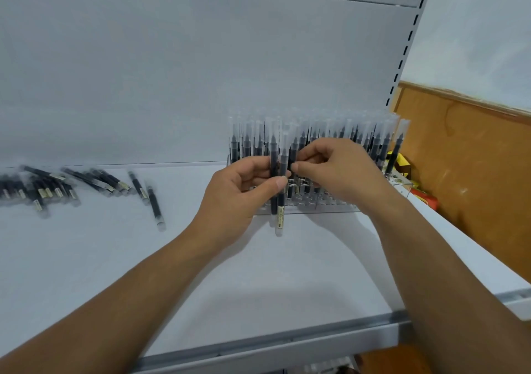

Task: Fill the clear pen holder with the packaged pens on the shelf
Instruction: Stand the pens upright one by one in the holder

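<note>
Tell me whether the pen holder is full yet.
Not full: front holes of the holder stand empty; upright pens fill its back rows.

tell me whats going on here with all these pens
A person is stocking a clear pen holder on a white shelf. The left hand grips a few packaged pens upright just in front of the holder, and the right hand pinches one of them, apparently to pull it out for a slot. The back rows are packed with pens; some front holes look empty. A loose pile of pens lies on the shelf to the left.
</note>
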